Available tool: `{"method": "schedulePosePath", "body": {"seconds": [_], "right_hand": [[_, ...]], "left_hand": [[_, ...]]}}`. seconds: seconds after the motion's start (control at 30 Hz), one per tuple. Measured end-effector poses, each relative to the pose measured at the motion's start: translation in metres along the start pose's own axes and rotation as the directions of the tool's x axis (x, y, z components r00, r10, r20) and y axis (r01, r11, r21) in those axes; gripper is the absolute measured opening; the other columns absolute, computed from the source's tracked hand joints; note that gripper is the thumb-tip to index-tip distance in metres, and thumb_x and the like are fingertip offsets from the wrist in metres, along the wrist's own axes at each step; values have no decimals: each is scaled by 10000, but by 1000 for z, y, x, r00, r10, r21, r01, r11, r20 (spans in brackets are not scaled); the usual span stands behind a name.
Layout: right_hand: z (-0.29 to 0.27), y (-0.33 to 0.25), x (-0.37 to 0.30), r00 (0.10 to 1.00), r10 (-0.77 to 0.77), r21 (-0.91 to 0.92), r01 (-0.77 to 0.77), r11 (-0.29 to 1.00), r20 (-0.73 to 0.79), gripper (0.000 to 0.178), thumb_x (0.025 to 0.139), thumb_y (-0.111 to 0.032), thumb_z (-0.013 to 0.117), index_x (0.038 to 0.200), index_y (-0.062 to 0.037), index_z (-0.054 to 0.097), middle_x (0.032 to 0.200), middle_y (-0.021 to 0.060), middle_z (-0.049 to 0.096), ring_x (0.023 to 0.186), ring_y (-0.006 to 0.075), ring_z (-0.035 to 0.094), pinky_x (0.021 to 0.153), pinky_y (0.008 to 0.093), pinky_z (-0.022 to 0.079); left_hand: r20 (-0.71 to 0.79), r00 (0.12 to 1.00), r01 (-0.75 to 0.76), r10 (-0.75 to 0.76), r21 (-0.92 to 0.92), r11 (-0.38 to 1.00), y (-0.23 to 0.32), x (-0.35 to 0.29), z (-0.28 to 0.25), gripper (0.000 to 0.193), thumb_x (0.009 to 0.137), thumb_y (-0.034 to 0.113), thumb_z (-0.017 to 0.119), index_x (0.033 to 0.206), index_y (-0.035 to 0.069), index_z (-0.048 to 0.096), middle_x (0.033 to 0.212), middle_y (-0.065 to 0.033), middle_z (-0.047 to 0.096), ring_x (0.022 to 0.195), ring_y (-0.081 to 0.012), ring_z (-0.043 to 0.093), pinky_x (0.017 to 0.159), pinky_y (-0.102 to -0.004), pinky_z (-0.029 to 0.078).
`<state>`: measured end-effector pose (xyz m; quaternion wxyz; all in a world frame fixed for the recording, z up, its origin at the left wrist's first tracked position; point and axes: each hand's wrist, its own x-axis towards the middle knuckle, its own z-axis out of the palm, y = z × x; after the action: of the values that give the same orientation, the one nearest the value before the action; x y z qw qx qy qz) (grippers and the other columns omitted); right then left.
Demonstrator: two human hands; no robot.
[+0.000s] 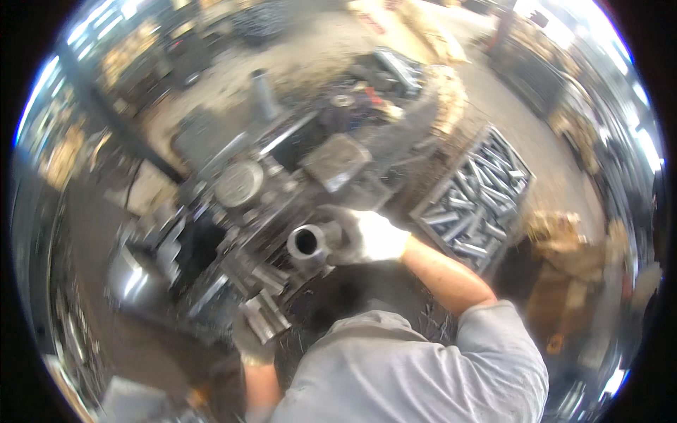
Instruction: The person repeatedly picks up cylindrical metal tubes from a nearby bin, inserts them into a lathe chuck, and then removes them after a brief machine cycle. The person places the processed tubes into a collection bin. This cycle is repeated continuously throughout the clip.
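My right hand (370, 237), in a pale work glove, is closed round a short hollow metal tube (319, 246). The tube's dark round opening faces up and to the left, over the front of a machine (282, 204). Lower left, my left hand (249, 344), also gloved, is against a short, shiny, ridged metal piece (266, 317). That piece covers most of the left fingers, which look wrapped round it. Motion blur softens the machine's details, including a round metal cap (239, 184) and a block-shaped part (337, 162).
To the right, a rectangular metal bin (451, 178) holds many grey metal tubes. Beyond the machine lie more metal parts (388, 70) and a tan sack (448, 99). A rounded shiny housing (132, 276) stands at the left. Brown cardboard (564, 282) is at the far right.
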<state>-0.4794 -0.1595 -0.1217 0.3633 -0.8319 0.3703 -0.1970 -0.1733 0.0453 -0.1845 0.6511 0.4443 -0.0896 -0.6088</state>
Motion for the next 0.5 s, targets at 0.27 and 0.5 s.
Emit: {"method": "schedulePosePath", "body": {"seconds": [0.27,0.5], "right_hand": [[87,-95,21,834,-476,-60,510,858,279,673,803,-296,835,1418,-109,636,1407,175,640,1161,415,699,968,499,584],[198,-73,61,979,111,-547,-1,837,168,477,871,-356,770,1205,-51,619,993,219,760,841,467,749,740,533,606]], "left_hand": [[19,972,225,-233,-336,914,14,-39,0,576,1109,511,543,1469,61,542,1251,-157,690,1114,-324,709,997,-502,597],[-265,954,-159,141,-47,986,19,10,-65,377,1092,406,588,1211,58,673,967,-94,747,848,-240,732,763,-381,621]]}}
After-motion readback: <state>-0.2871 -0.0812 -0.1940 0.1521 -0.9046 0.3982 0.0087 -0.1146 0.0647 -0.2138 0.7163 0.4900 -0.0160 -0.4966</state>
